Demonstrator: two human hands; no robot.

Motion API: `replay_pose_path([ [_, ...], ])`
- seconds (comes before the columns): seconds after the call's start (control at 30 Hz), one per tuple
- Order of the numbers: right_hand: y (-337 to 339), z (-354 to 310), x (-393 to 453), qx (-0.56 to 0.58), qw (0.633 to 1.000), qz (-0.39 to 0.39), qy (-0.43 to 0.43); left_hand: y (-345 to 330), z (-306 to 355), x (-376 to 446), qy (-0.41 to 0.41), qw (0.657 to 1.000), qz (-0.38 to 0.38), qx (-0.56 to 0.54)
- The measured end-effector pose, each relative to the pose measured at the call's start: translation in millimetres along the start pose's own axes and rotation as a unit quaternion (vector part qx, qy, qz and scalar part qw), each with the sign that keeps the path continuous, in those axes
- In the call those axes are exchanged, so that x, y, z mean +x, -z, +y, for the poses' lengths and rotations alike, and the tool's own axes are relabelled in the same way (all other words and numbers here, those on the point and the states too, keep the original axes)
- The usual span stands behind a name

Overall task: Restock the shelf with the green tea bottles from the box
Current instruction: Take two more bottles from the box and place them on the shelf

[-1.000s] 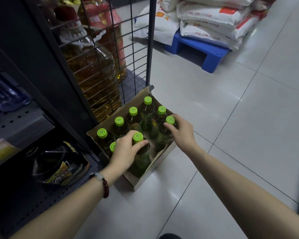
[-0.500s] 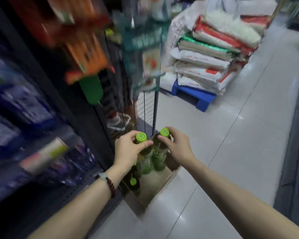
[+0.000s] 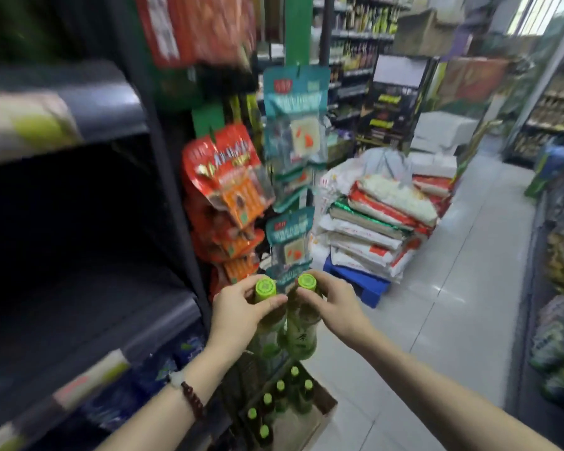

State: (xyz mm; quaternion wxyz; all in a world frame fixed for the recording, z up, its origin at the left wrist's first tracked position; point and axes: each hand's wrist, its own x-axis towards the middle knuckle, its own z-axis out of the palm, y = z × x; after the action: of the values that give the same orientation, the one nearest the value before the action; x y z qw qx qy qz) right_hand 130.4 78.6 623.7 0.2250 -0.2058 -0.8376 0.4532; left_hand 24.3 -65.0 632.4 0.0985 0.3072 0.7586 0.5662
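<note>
Shop aisle (image 3: 453, 320); bottle label (image 3: 302, 336) seemingly "茶"

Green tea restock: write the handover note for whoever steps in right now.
Left hand: grips one green tea bottle by its neck, just under the cap.
Right hand: grips a second bottle the same way.
Both bottles are lifted clear of the box, side by side, in front of the dark shelf on the left.
Done: two bottles picked out.
Left: set both on the shelf, then fetch the rest; at least six green caps show in the box on the floor.
</note>
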Motion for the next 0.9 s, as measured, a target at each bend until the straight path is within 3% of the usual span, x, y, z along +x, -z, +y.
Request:
replay_pose_path([
  [0.43, 25.6, -229.7, -2.0, 0.01, 0.991, -0.06, 0.121, 163.2, 168.6, -33.6, -0.092, 0.994, 0.053, -0.015],
  [0.9, 21.8, -391.3, 32.9, 0.058, 0.948, -0.156, 0.27, 288.9, 274.4, -37.1, -0.104, 0.981, 0.158, -0.042],
])
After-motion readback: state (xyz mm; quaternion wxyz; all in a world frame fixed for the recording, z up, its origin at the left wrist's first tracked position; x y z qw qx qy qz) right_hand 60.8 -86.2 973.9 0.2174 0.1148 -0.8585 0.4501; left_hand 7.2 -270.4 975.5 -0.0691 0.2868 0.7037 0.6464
